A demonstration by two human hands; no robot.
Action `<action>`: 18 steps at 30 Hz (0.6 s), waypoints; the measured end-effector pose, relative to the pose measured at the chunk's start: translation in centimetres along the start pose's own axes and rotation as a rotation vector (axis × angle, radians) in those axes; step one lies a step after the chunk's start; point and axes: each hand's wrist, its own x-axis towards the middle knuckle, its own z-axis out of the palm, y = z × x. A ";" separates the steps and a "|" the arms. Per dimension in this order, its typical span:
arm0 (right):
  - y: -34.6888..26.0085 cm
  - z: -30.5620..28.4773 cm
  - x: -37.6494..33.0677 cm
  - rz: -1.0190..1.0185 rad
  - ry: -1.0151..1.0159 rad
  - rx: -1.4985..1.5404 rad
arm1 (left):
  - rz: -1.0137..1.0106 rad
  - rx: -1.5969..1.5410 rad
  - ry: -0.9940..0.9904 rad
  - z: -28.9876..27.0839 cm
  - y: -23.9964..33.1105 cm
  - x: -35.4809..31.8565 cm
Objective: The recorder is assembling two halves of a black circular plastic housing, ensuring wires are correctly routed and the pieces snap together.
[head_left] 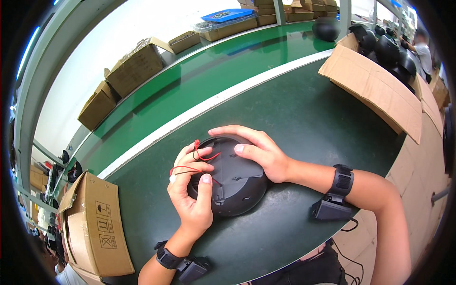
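Note:
A round black plastic housing (pixel 240 178) rests on the dark green table in front of me, its flat recessed face up. My left hand (pixel 192 190) grips its left side, the thumb on the rim and the fingers curled around it. Thin red and black wires (pixel 192 168) come out of the housing and run over those fingers. One wire ends in a small red connector (pixel 196 142), another in a white connector (pixel 172 178) beside the fingers. Around the far right side wraps my right hand (pixel 266 154), its thumb lying on the flat face and its fingers along the far rim.
At the left stands an open cardboard box (pixel 97 228). Another cardboard box (pixel 375 85), holding black rounded shells (pixel 387 50), is at the right. Beyond a white rail runs a green conveyor belt (pixel 190 78), with cartons and a blue tray (pixel 228 15) behind it. Other people work farther off.

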 end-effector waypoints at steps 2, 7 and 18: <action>0.0 0.0 0.0 0.021 -0.004 0.017 | 0.006 0.002 -0.015 -0.1 0.0 0.1; 0.0 0.1 0.1 0.019 0.010 0.008 | 0.017 -0.001 -0.005 0.1 0.0 0.2; 0.2 0.4 -0.1 -0.014 0.064 0.000 | 0.006 -0.129 0.084 0.5 -0.5 -0.3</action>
